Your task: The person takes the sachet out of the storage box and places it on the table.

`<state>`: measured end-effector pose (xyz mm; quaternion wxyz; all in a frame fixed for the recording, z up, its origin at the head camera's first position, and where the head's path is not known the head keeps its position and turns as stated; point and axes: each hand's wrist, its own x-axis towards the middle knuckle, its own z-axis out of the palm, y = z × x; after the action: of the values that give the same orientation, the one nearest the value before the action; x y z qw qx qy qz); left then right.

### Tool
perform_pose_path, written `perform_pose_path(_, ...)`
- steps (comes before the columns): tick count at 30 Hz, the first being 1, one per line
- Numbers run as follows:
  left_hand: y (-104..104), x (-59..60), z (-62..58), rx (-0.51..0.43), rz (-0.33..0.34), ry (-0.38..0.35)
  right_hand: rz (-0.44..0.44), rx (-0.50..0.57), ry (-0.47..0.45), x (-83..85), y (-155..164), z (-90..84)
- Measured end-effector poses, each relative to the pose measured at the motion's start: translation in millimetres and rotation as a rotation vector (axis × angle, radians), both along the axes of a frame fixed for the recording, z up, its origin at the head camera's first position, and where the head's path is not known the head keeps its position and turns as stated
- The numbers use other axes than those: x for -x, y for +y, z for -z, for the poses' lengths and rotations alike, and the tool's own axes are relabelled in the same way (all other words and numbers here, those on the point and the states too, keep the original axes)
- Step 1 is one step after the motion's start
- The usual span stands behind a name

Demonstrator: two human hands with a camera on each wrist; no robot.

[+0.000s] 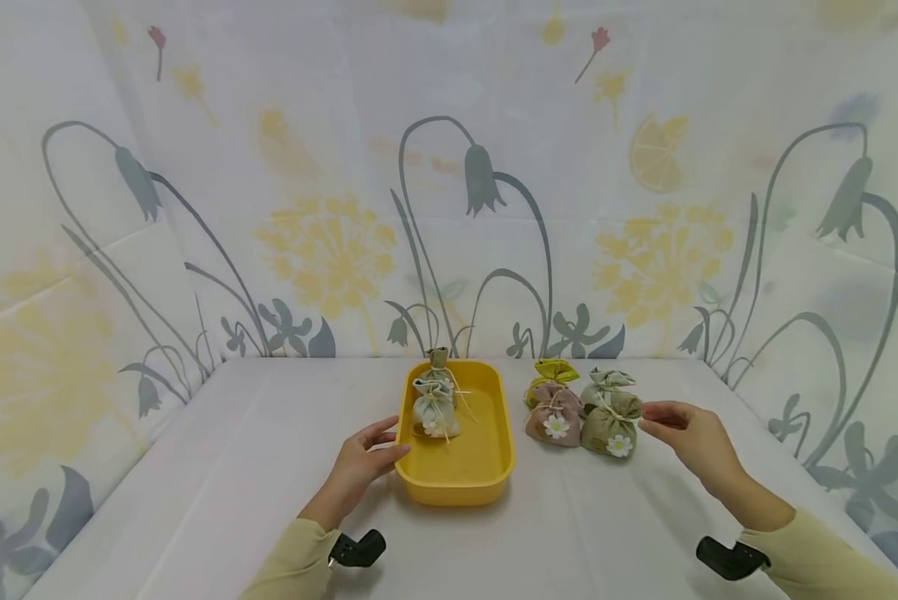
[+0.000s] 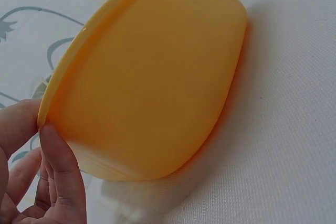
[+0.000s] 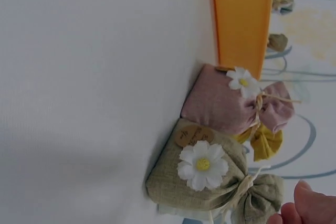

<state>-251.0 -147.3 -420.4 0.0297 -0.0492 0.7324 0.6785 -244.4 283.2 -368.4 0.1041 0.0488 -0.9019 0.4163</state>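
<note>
A yellow tray [image 1: 494, 475] sits mid-table with a white pouch [image 1: 434, 412] and a beige pouch [image 1: 439, 362] inside it. My left hand [image 1: 366, 458] rests against the tray's left rim with straight fingers [image 2: 60, 174]; in the left wrist view the tray [image 2: 152, 77] fills the frame. Right of the tray stand a pink pouch [image 1: 554, 414], an olive-green pouch [image 1: 611, 423], a yellow pouch [image 1: 552, 372] and a pale pouch [image 1: 606, 381]. My right hand [image 1: 685, 433] hovers open just right of the olive pouch [image 3: 210, 177], its fingertips [image 3: 310, 205] close to the pouch's tied top.
A white cloth covers the table [image 1: 231, 467], and floral-print fabric walls [image 1: 449, 183] enclose it at the back and both sides. Bare cloth lies to the left of the tray and along the front edge.
</note>
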Motion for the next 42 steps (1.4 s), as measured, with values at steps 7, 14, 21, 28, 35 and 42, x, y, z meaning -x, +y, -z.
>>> perform_pose_path(7,0.4,0.7,2.5,0.001,-0.002,-0.005,-0.023,0.112,-0.045,-12.3,-10.7,-0.4)
perform_pose_path(14,-0.8,2.1,3.2,-0.002,-0.01,-0.002,-0.05,0.219,-0.044,-15.5,-24.5,0.7)
perform_pose_path(21,-0.6,1.5,4.4,-0.003,-0.007,-0.011,-0.069,0.279,-0.063,-13.6,-40.7,3.3)
perform_pose_path(28,-2.2,2.9,4.6,-0.007,-0.012,0.0,-0.091,0.323,-0.082,-6.9,-63.2,0.7)
perform_pose_path(35,-3.0,3.9,4.5,0.006,-0.012,0.001,-0.135,0.443,-0.082,6.8,-88.9,-2.9)
perform_pose_path(42,-0.4,3.7,4.3,0.014,-0.017,-0.01,-0.179,0.489,-0.109,19.8,-112.1,-2.3)
